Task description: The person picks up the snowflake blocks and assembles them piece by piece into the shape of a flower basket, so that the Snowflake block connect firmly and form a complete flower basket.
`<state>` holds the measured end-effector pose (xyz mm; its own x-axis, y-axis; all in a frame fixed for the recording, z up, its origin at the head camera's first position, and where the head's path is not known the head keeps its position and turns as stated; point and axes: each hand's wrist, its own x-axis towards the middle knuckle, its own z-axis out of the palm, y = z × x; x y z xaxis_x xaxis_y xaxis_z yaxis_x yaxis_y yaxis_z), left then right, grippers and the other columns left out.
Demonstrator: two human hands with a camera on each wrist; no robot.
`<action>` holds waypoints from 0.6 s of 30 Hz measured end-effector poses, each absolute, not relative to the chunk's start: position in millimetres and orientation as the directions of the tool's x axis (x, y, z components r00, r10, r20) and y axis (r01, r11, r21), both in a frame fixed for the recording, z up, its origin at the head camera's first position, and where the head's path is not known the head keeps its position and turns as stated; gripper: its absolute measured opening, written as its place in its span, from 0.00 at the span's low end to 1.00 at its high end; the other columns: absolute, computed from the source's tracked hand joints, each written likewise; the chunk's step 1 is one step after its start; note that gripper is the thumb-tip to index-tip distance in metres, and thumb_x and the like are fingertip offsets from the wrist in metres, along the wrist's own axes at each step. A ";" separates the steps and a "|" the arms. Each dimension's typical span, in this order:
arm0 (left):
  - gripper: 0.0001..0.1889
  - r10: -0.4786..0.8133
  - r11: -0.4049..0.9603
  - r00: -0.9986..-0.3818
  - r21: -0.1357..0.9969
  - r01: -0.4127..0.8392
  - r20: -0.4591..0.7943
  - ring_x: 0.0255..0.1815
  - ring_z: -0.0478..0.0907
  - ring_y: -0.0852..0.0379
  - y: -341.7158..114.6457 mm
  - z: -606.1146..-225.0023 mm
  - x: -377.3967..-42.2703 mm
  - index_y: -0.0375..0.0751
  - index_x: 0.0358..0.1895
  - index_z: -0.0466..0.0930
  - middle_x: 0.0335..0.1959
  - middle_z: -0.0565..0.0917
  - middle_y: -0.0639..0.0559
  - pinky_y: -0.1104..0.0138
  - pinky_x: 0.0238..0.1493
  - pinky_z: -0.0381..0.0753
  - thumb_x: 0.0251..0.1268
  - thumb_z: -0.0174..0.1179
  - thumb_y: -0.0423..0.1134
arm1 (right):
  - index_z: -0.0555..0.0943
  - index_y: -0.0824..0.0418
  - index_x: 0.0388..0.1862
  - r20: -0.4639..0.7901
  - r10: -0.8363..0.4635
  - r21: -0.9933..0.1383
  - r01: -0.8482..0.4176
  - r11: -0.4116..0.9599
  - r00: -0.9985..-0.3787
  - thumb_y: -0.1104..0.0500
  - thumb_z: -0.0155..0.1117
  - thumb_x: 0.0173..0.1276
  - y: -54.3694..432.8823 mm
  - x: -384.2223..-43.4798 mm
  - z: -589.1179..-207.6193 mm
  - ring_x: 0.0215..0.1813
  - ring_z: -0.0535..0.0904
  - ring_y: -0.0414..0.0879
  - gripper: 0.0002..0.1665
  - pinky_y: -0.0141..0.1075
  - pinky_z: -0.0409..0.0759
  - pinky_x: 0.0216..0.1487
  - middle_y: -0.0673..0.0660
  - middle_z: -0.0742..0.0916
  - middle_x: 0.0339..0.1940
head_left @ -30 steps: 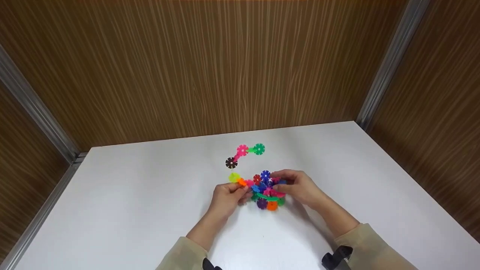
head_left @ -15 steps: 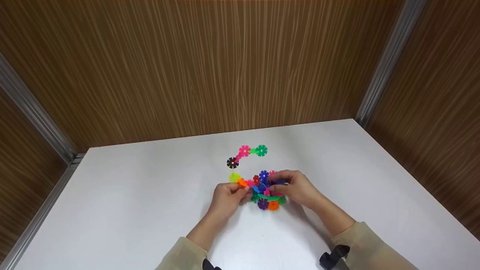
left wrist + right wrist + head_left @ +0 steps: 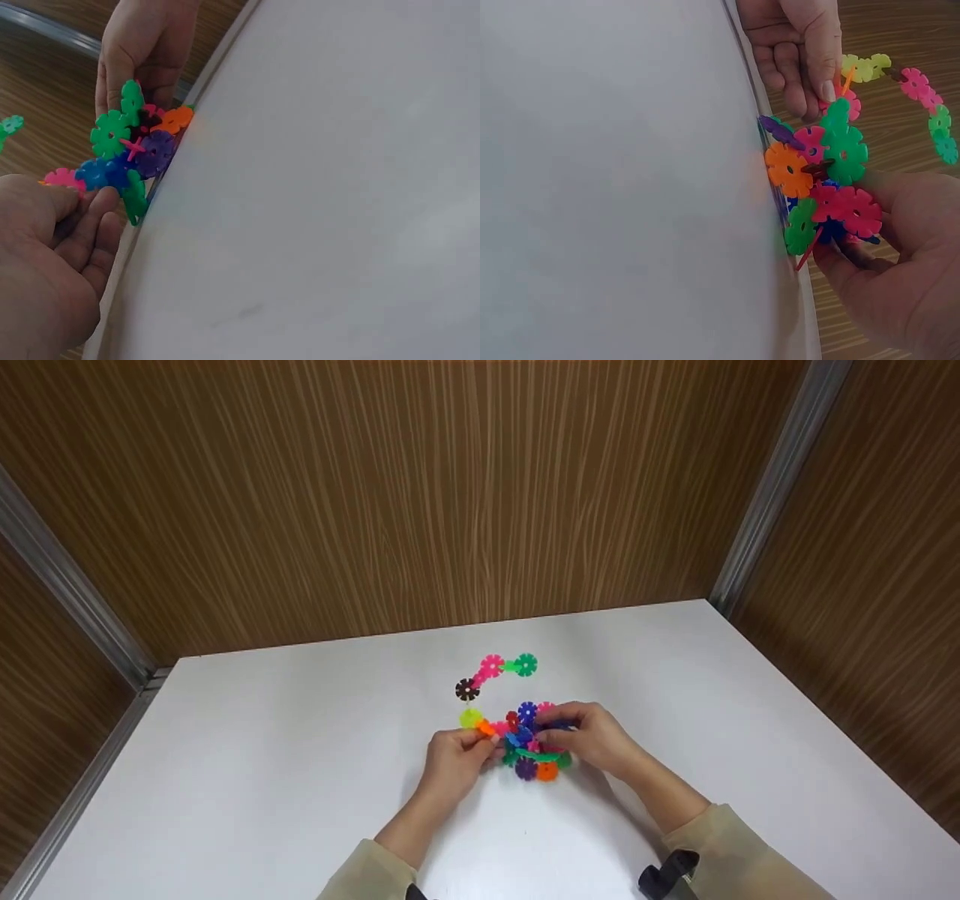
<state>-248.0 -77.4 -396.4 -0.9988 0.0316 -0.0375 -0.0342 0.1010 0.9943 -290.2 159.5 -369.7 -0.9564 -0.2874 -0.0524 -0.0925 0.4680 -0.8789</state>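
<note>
A cluster of interlocked plastic snowflake discs (image 3: pixel 536 755) in blue, green, pink, purple and orange sits between both hands. From its left side a chain of discs curves up and back, with a yellow disc (image 3: pixel 470 718), a dark brown disc (image 3: pixel 467 689), a pink disc (image 3: pixel 492 666) and a green disc (image 3: pixel 526 664) at its end. My left hand (image 3: pixel 450 761) pinches the chain at an orange snowflake disc (image 3: pixel 485 727) beside the cluster. On the other side my right hand (image 3: pixel 600 739) grips the cluster with thumb and fingers; its fingertips are partly hidden among the discs.
The white tabletop (image 3: pixel 262 750) extends around the hands. A wood-grain panel (image 3: pixel 450 495) stands behind it, with side panels and metal corner posts (image 3: pixel 772 495) at left and right.
The chain's far end has shifted slightly right and toward me. My right hand's fingertips have moved a little left on the cluster. The left hand keeps its pinch.
</note>
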 end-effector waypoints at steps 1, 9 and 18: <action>0.08 0.029 0.092 -0.999 0.995 -0.039 -0.041 0.43 0.89 0.53 -75.3 -397.1 -248.1 0.35 0.48 0.92 0.40 0.91 0.48 0.68 0.50 0.88 0.77 0.63 0.31 | 0.91 0.51 0.54 -0.051 -0.291 -0.881 -0.094 0.463 -0.955 0.56 0.76 0.71 160.4 -290.4 -370.6 0.66 0.78 0.55 0.13 0.50 0.79 0.70 0.54 0.87 0.59; 0.09 0.030 0.033 -0.997 0.997 -0.068 -0.069 0.44 0.91 0.53 -69.8 -399.8 -247.5 0.33 0.49 0.92 0.40 0.91 0.47 0.68 0.51 0.87 0.78 0.64 0.33 | 0.94 0.48 0.43 -0.041 -0.309 -0.860 -0.124 0.496 -0.950 0.52 0.81 0.66 147.0 -287.0 -367.7 0.67 0.74 0.59 0.07 0.53 0.78 0.70 0.58 0.81 0.62; 0.09 0.028 0.063 -0.998 0.996 -0.060 -0.062 0.42 0.90 0.53 -67.9 -398.3 -247.7 0.35 0.48 0.92 0.39 0.91 0.48 0.68 0.50 0.87 0.78 0.64 0.34 | 0.94 0.48 0.40 -0.059 -0.261 -0.837 -0.094 0.538 -0.964 0.56 0.81 0.66 138.6 -286.4 -365.3 0.70 0.72 0.61 0.05 0.53 0.77 0.71 0.60 0.79 0.65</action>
